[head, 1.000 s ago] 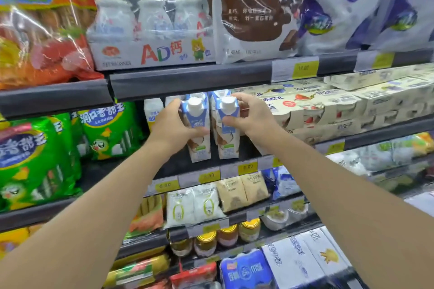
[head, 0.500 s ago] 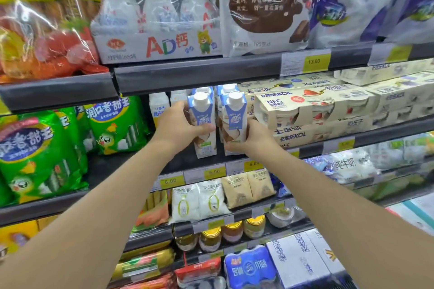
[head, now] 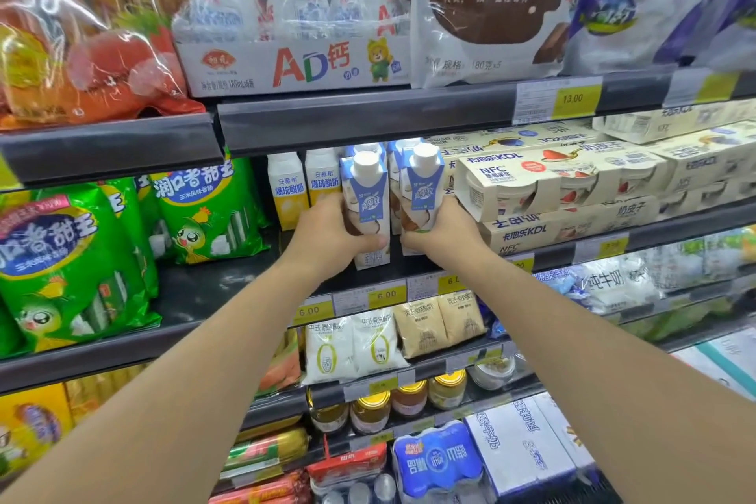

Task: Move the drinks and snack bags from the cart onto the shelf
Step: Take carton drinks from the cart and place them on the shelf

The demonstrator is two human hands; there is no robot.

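Two blue-and-white drink cartons with white screw caps are held upright side by side at the front of the middle shelf (head: 409, 270). The left carton (head: 370, 213) is gripped low on its body by the left hand (head: 333, 235), fingers curled round its left side and the thumb laid across its front face. The right carton (head: 421, 196) is gripped at its lower part by the right hand (head: 444, 231), fingers wrapped round its right side; whether its base touches the shelf cannot be told. The two cartons stand just beside each other, nearly touching. Directly behind them, further cartons of the same blue-and-white kind (head: 399, 151) are partly seen. Just to the left stand two yellow-and-white cartons (head: 304, 186). To the right, stacked cream yogurt multipacks (head: 560, 180) are seen, the nearest just beside the right hand. Green snack bags (head: 204, 213) are noted at the left end of the same level. On the level above, a shrink-wrapped pack of white bottles (head: 294, 65) is seen. Yellow price tags (head: 386, 294) are fixed along the shelf edge below the hands.
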